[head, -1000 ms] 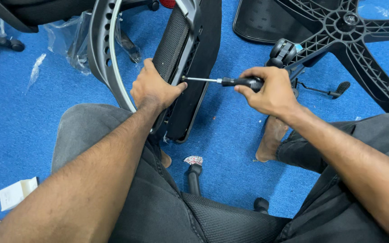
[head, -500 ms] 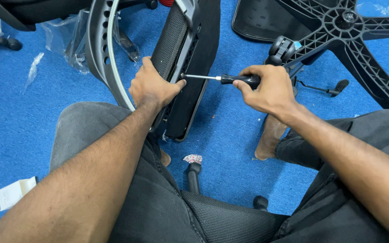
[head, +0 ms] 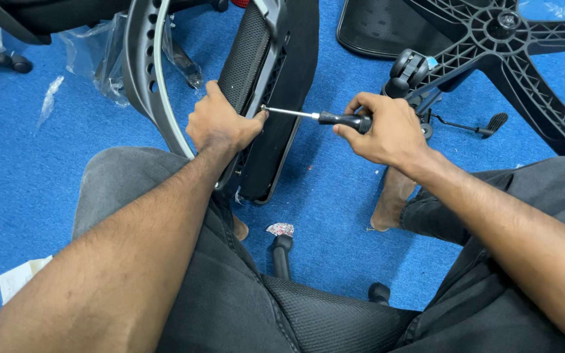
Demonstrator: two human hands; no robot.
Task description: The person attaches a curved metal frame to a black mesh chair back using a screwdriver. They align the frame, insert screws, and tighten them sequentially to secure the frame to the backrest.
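Black mesh covers the long chair armrest pad (head: 256, 78), which stands on edge on the blue carpet (head: 47, 170) between the person's knees, its upper end cut off by the top of the frame. The left hand (head: 220, 124) is closed around its edge, thumb tip pressed near the spot where the screwdriver (head: 315, 116) meets the part. That tool lies nearly level, its bright shaft pointing left into the pad's underside; the tip itself is hidden behind the thumb, so the screw cannot be made out. The right hand (head: 384, 127) is wrapped tight around the black handle, hiding most of it.

Just left of the pad, a curved grey chair frame (head: 144, 78) with a row of holes rises out of view, and crumpled clear plastic wrap (head: 96, 59) lies behind it. Below the pad, the person's bare foot (head: 390, 202) rests on the carpet, half covered by a dark trouser leg (head: 531, 196). A black castor stem with a scrap of foil (head: 281, 230) on it pokes up between the legs.

At upper right stands a black star-shaped chair base (head: 492, 46), partly cut off, with a castor wheel (head: 408, 68) fitted. A mesh seat panel (head: 380, 26) lies beyond, only its lower part visible. At lower left, a white paper (head: 21, 278) shows behind the forearm.
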